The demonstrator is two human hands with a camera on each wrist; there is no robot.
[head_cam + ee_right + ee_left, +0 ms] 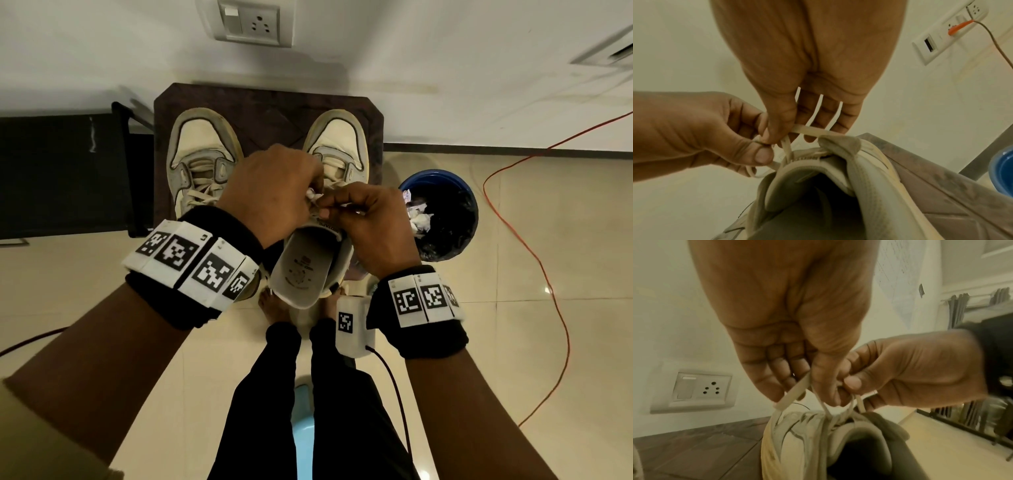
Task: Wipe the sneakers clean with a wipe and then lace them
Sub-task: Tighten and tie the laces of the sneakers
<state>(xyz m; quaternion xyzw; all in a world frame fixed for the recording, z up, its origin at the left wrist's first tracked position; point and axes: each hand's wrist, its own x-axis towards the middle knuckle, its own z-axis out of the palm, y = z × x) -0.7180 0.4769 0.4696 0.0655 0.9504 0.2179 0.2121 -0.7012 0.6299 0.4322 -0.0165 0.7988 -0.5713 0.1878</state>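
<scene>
Both hands meet over the right sneaker (339,150): the left hand (270,192) pinches a loop of its cream lace (813,130), the right hand (370,222) curls round the lace's other strands; cream and grey, scuffed, it sits on a dark mat (267,106) whose far edge meets the wall, the left sneaker (200,161) beside it; just right, a blue bin (440,214) holds crumpled wipes.

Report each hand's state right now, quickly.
Left hand: fingers pinch the flat cream shoelace of the right-side worn cream sneaker.
Right hand: fingers curled, pinching the same lace.
</scene>
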